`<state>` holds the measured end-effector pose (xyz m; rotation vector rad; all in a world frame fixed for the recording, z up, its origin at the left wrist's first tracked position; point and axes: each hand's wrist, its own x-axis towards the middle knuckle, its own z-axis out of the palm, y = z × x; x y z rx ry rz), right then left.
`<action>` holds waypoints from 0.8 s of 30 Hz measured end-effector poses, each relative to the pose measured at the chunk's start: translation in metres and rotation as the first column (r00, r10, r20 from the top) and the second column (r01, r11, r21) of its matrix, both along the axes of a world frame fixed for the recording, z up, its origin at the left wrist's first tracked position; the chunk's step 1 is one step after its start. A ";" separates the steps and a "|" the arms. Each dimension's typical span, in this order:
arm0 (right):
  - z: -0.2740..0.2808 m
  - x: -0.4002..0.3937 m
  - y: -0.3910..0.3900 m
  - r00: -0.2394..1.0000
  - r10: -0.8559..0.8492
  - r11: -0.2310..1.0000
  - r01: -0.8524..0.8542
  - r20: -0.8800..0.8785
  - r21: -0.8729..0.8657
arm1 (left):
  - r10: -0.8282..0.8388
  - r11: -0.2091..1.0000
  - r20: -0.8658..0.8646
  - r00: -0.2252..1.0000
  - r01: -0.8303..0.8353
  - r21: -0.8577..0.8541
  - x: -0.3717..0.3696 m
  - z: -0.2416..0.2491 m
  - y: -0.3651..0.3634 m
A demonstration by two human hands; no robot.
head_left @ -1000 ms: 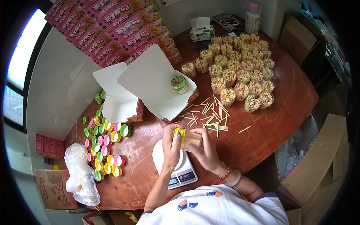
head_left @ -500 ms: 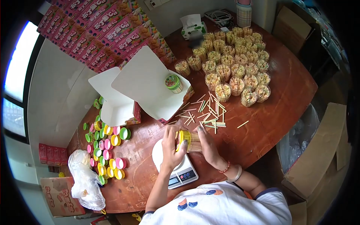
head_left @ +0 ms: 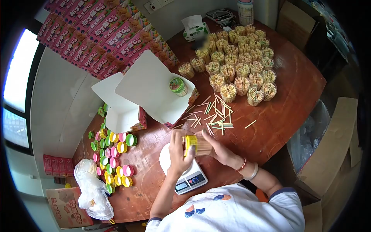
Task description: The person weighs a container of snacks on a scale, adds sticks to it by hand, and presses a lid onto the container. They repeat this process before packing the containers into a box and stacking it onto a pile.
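A clear tub of sticks (head_left: 202, 146) lies on its side between both my hands, above the white kitchen scale (head_left: 184, 172). My left hand (head_left: 178, 151) grips its yellow lid (head_left: 189, 142), fingers wrapped over the rim. My right hand (head_left: 221, 150) holds the tub's body from the other end. Loose coloured sticks (head_left: 214, 114) lie scattered on the brown table just beyond my hands.
Many filled open tubs (head_left: 239, 65) stand at the far right of the round table (head_left: 286, 104). Open white cartons (head_left: 148, 87) hold a green-lidded tub (head_left: 178, 86). Coloured lids (head_left: 112, 154) lie at left beside a plastic bag (head_left: 92, 189). Pink boxes (head_left: 100, 34) are stacked behind; cardboard boxes (head_left: 328, 154) stand at right.
Both hands have stayed on the tub over the scale, and the yellow lid has turned slightly. The view has shifted a little; nothing else on the table moved.
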<state>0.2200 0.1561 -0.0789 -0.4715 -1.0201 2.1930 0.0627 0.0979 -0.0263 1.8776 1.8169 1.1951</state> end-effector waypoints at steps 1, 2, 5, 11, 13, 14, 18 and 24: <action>0.010 -0.013 -0.009 0.942 -0.335 0.874 0.324 -0.035 0.361 | 0.075 0.997 0.228 0.971 -0.069 -0.036 0.003 0.001 0.004; 0.021 -0.006 -0.011 0.900 -0.420 0.670 0.393 -0.115 0.630 | 0.106 0.994 0.457 0.883 -0.086 -0.065 0.010 0.004 0.002; 0.049 0.012 -0.010 0.903 -0.300 0.812 0.073 0.307 0.579 | 0.084 0.996 0.555 0.828 -0.061 -0.061 0.010 -0.001 0.002; 0.028 -0.002 -0.013 0.856 -0.512 0.620 0.308 0.075 0.722 | 0.108 0.993 0.507 0.855 -0.067 -0.098 0.010 0.002 0.003; 0.012 -0.001 -0.007 0.848 -0.468 0.737 0.220 0.249 0.639 | 0.169 0.981 0.467 0.868 -0.104 -0.162 0.015 0.003 0.006; -0.004 -0.001 -0.003 0.891 -0.254 0.936 0.128 0.376 0.328 | 0.097 0.995 0.060 0.993 -0.096 -0.026 0.008 -0.002 0.006; 0.006 0.005 -0.007 0.991 -0.032 0.990 0.049 0.129 -0.131 | -0.030 0.999 -0.081 0.996 0.029 -0.015 0.007 0.014 0.012; -0.002 0.005 -0.008 0.998 -0.056 0.969 0.058 0.012 -0.240 | -0.142 0.985 -0.296 0.945 0.106 -0.134 0.024 0.040 0.018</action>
